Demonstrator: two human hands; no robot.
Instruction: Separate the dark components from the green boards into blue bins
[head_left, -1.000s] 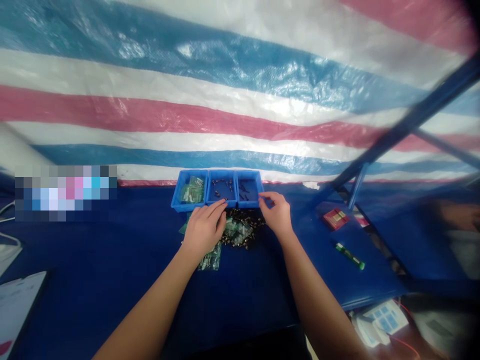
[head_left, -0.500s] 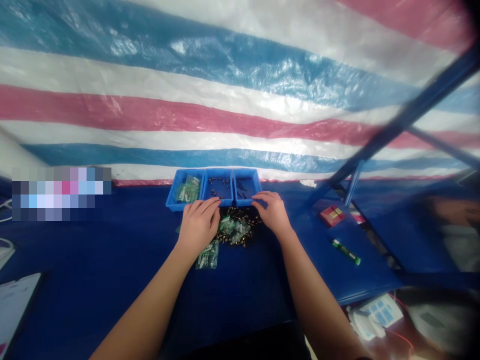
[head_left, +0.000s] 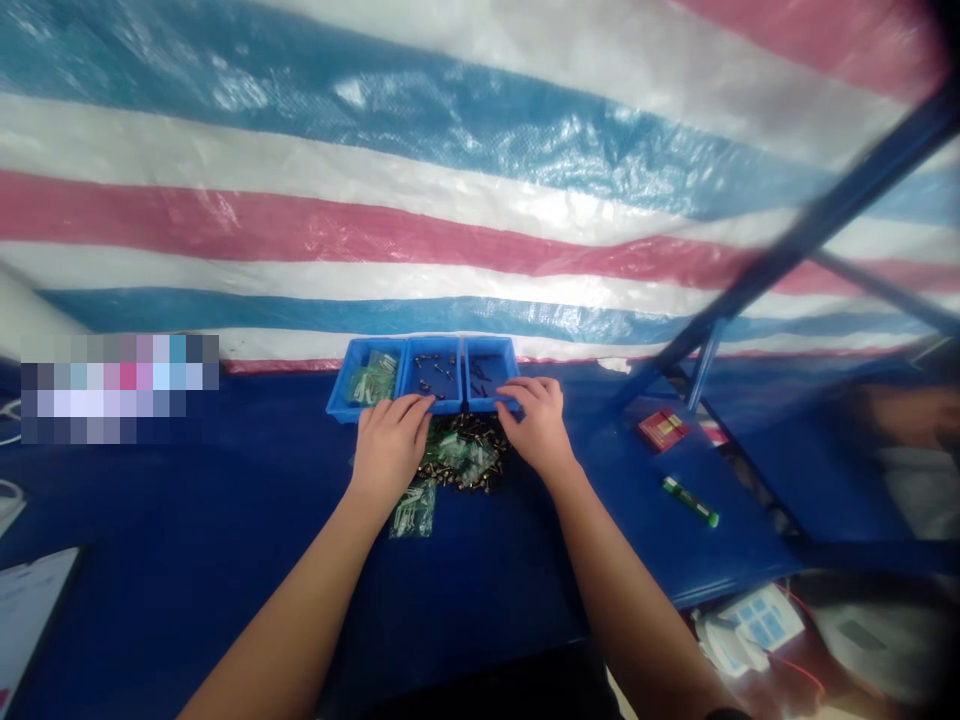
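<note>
Three small blue bins stand in a row at the back of the blue table: the left bin holds green packets, the middle bin holds small dark screws, the right bin holds a few dark parts. In front of them lies a pile of small brass parts and green packets. My left hand rests palm down at the pile's left edge, fingers stretched toward the middle bin. My right hand lies at the pile's right edge, fingers curled near the right bin's front rim. A green packet lies beside my left wrist.
A striped red, white and blue tarp hangs behind the table. A red box and a green marker lie to the right. A blue metal frame slants at the right. Papers sit at the left edge, a white device below right.
My right hand has come down from the right bin's rim to the pile's right edge. My left hand has stayed beside the pile. The view has shifted slightly.
</note>
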